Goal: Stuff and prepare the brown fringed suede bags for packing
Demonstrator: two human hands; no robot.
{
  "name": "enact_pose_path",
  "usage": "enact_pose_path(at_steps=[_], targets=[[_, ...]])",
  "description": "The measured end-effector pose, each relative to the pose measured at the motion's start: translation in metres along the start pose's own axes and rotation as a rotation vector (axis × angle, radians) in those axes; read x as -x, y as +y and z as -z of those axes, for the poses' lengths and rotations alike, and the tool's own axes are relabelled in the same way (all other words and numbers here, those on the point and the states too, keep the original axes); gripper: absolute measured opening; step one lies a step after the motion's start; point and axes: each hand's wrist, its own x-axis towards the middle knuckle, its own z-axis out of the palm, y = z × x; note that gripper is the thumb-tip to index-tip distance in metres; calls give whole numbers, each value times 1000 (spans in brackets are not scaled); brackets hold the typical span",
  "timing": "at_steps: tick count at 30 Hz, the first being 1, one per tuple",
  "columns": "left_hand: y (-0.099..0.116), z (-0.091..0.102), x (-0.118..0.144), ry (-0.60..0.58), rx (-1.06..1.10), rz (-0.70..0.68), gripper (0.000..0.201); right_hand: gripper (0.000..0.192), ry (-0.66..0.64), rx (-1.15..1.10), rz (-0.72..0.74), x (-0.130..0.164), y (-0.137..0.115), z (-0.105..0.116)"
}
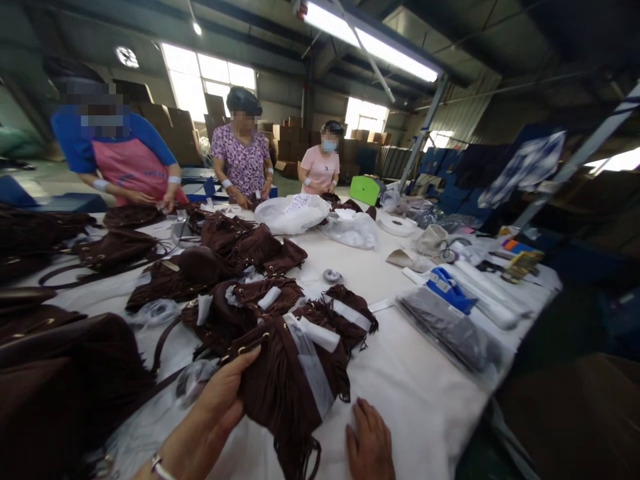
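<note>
A factory packing hall: metal roof with tube lights (373,41), stacked cartons (175,127) by the windows, and a long white worktable (425,393) beyond the fingers, heaped with brown fringed bags (250,250), three workers alongside

The left hand (227,393) is curled in a grip, the right hand (370,443) lies flat, palm down.

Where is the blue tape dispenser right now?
In the head view, the blue tape dispenser sits right of centre on the white table, atop a clear-wrapped grey packet.
</note>
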Motion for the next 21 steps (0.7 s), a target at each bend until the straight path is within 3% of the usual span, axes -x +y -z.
enact_pose_path(at_steps=[3,6,15,21], targets=[[-2,-4,-6,-2,-12,3,26,38,-94,-18,-37,-7,-4,16],[-3,-7,-12,-11,-9,-13,26,38,-100,-21,-37,-8,-6,20],[-12,0,-10,-17,-101,52,22,40,0,3,-6,0,0,1],[-22,-11,-8,-25,-140,94,24,43,69,21,20,1,5,-8]])
